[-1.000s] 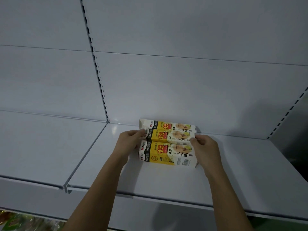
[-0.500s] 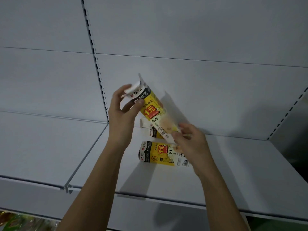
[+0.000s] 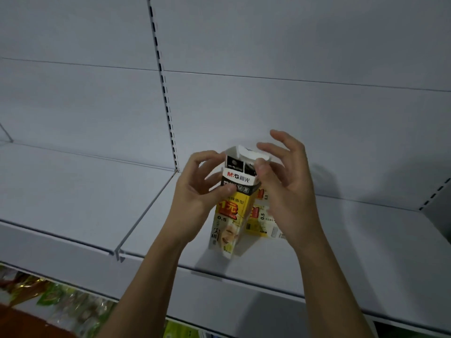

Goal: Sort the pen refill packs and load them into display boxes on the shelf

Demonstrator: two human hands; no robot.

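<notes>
Display box (image 3: pixel 230 211) is standing near-upright above the shelf (image 3: pixel 341 240), long axis vertical w/ a slight tilt, open top end pointing up and a bit far, bottom end pointing down toward the near edge; can't tell if the bottom is touching the shelf. Box is sitting centre-frame, just right of the slotted upright (image 3: pixel 168 113).

Writing on box: white band is reading "M&G" in red plus two Chinese chars; black band below it w/ small white print, mostly unreadable; red patch w/ large yellow "1元"; "0.5" under that; more chars lower down, too blurred. Printing is running along the long axis.

Appearance: tall narrow carton, yellow body, black/white top section, white flaps opened at top (image 3: pixel 246 152), white inside showing, pale illustration on lower front.

Left hand (image 3: pixel 195 191) is gripping the box's upper left side, thumb pressing on the front face, fingers curling round the far side. Right hand (image 3: pixel 288 189) is pinching the top right flap btwn thumb and forefinger; other fingers are spreading wide, off the box.

More boxes (image 3: pixel 262 220) of same yellow print are lying flat on the shelf just behind/right of the held one, partly hidden by the right hand; "0.5" is showing on them.
</notes>
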